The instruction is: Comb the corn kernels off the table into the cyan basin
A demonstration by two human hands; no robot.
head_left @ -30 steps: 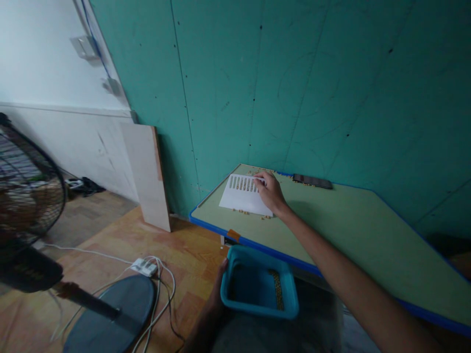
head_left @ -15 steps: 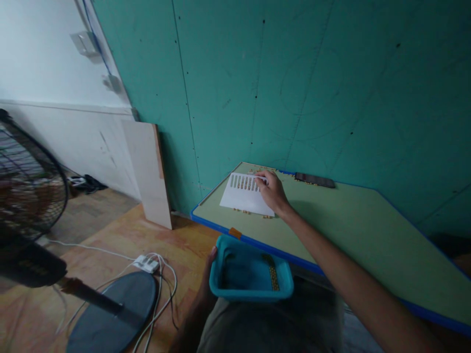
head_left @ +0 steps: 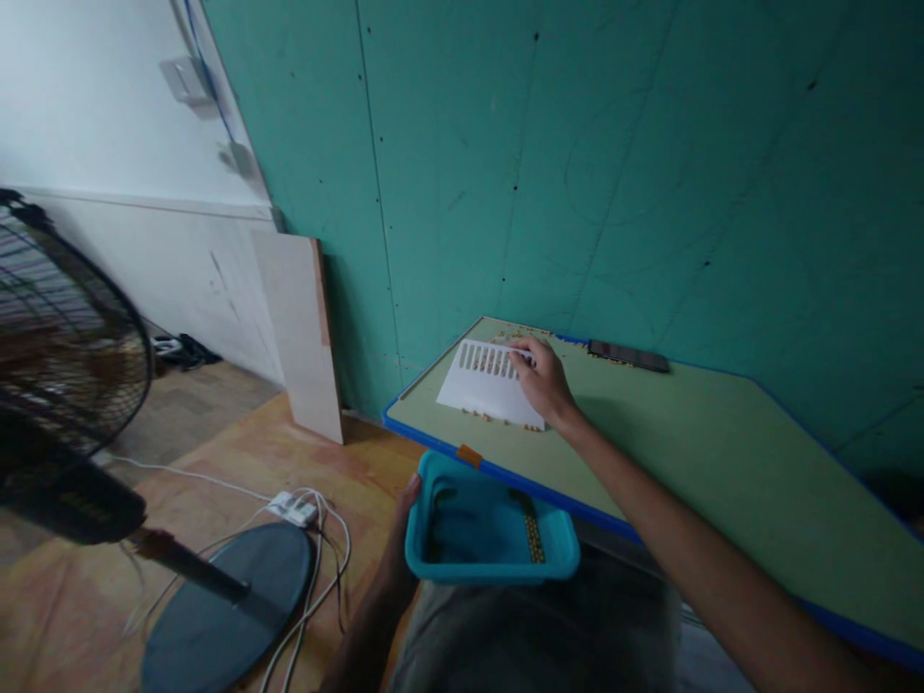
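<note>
My right hand (head_left: pixel 543 382) reaches across the green table (head_left: pixel 693 452) and rests on a white slotted tray (head_left: pixel 485 385); its fingers are curled at the tray's top right, beside slots filled with small yellowish pieces. Several loose pieces lie along the tray's near edge (head_left: pixel 498 418). My left hand (head_left: pixel 404 515) grips the left rim of a teal plastic basket (head_left: pixel 491 529) on my lap below the table's blue edge. A row of small yellow pieces (head_left: pixel 532 537) lies inside the basket.
A dark phone (head_left: pixel 628 355) lies at the table's far edge against the teal wall. A standing fan (head_left: pixel 64 385) with a round base (head_left: pixel 223 606) is at left, with a white power strip and cables (head_left: pixel 295 507) on the wooden floor. A board (head_left: pixel 299 332) leans on the wall.
My left hand has drawn the teal basket a little leftward and closer on my lap. The view has shifted slightly right. My right hand stays on the white tray.
</note>
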